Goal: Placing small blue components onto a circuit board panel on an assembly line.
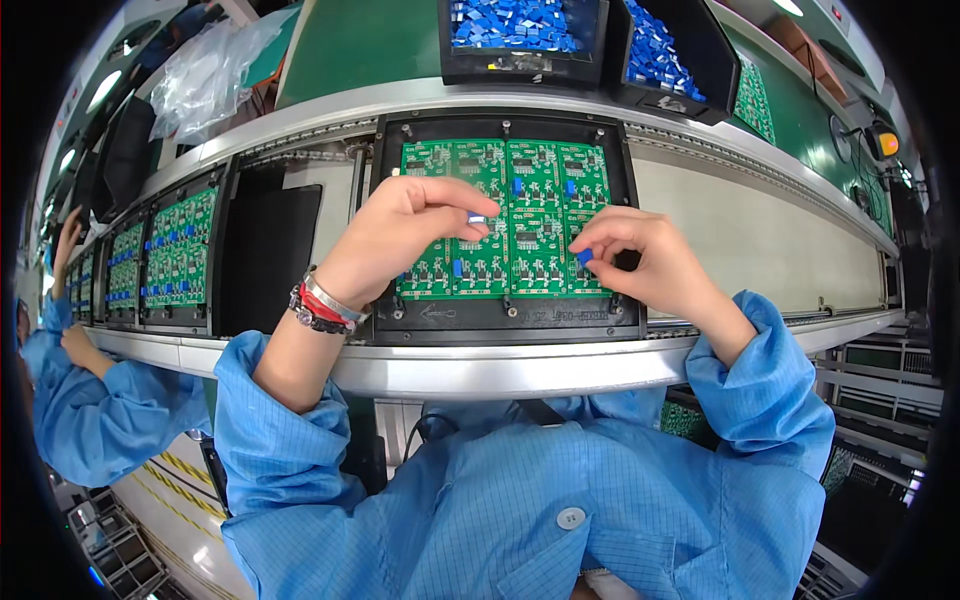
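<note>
In front of me a green circuit board panel (pixel 540 287) lies in a black carrier frame (pixel 450 322) on the conveyor. My left hand (pixel 420 225) is over the panel's left half, pinching a small blue-and-white block-shaped component (pixel 476 217) between thumb and fingertips. At the panel's right edge, my right hand (pixel 640 255) has its fingertips closed on a blue block-shaped component (pixel 585 257), low over the board; whether it touches the board I cannot tell. Similar blue components (pixel 517 187) stand upright at several spots on the panel.
Beyond the rail, two black bins (pixel 525 70) hold heaps of blue components (pixel 660 55). Further left on the conveyor are more carriers with populated boards (pixel 178 250), beside a co-worker in a blue sleeve (pixel 120 425). A metal rail (pixel 520 368) runs along the near edge.
</note>
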Motion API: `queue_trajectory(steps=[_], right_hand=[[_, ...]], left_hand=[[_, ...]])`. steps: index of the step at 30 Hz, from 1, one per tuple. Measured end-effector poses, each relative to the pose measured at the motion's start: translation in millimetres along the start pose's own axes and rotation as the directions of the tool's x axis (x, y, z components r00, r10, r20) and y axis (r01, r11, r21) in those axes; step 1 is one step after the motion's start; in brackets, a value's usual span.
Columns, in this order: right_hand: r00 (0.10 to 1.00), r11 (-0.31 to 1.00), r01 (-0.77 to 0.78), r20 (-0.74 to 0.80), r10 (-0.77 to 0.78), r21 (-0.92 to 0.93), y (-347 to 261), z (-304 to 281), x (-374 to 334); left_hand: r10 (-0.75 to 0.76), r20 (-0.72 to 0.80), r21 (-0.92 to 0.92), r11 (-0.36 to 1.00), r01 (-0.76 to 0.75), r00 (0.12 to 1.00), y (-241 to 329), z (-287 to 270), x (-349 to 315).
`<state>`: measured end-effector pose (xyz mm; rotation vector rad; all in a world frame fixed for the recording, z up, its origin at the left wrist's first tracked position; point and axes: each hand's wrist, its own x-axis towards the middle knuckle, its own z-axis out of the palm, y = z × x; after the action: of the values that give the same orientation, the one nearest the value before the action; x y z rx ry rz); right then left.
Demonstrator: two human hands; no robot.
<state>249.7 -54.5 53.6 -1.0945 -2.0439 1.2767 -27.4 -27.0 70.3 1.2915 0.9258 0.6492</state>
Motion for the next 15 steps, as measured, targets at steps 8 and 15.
queue_trajectory(steps=[8, 15], right_hand=[[0.995, 0.979, 0.047, -0.072, -0.062, -0.199, -3.2, 15.1, -1.6], [0.981, 0.884, 0.159, -0.033, -0.193, -0.44, -19.4, 24.6, 2.9]], left_hand=[[0.102, -0.028, 0.063, 0.993, -0.1, 0.994, -5.5, 9.6, -2.9], [0.286, 0.004, 0.385, 0.884, -0.265, 0.958, -10.9, 29.9, -12.3]])
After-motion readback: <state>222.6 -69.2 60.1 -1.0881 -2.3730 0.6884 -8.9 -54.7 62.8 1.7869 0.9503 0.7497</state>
